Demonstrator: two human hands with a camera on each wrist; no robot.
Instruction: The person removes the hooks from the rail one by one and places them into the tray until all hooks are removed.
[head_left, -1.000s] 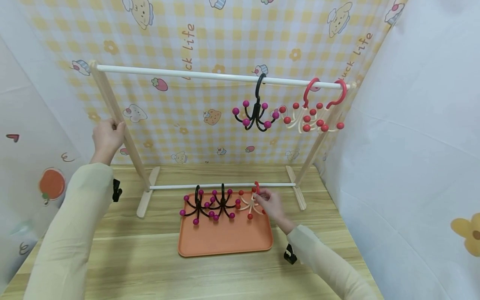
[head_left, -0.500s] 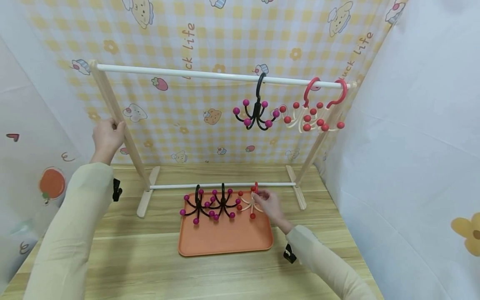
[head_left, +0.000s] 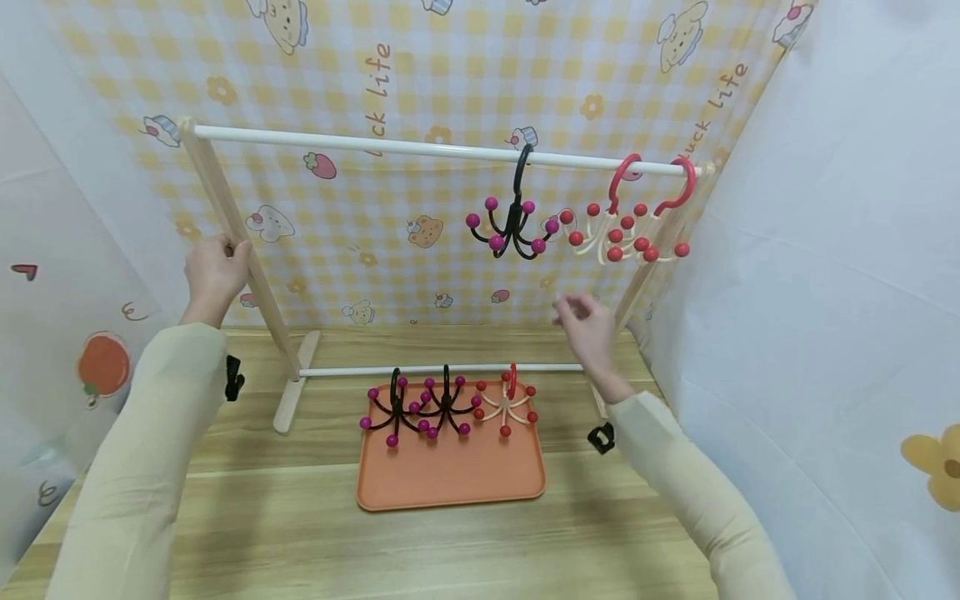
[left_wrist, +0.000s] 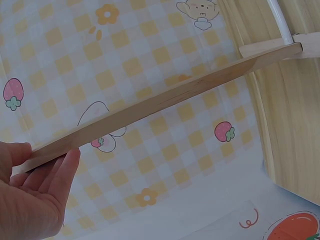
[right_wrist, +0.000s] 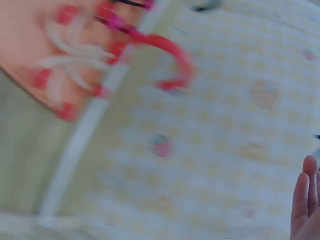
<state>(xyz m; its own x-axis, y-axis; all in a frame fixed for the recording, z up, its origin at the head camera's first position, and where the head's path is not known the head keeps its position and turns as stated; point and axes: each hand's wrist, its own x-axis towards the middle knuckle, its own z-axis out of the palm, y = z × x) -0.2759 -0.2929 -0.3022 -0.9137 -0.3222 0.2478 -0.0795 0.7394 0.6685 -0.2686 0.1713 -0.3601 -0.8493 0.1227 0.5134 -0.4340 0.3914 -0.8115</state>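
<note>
My left hand [head_left: 216, 279] grips the left wooden post [head_left: 264, 298] of a rack; the left wrist view shows thumb and fingers around this post [left_wrist: 165, 97]. My right hand [head_left: 588, 331] is in the air before the right post, fingers loosely bent and holding nothing. Below and left of it, a white octopus-style hook hanger [head_left: 506, 406] with red balls and a red hook lies on an orange tray [head_left: 457, 479]. Two black hangers with magenta balls, one left [head_left: 397, 408] and one central [head_left: 446, 404], lie beside it. The right wrist view is blurred.
From the white top rod [head_left: 360, 144] hang a black hanger [head_left: 515, 221] and two white-and-red ones, one inner [head_left: 611, 212] and one outer [head_left: 663, 221]. A lower white rod [head_left: 345, 372] runs behind the tray. Patterned cloth hangs behind; a white sheet [head_left: 840, 292] stands right.
My right hand has let go of the white-and-red hanger on the tray and moved up and to the right. The left hand stays on the post.
</note>
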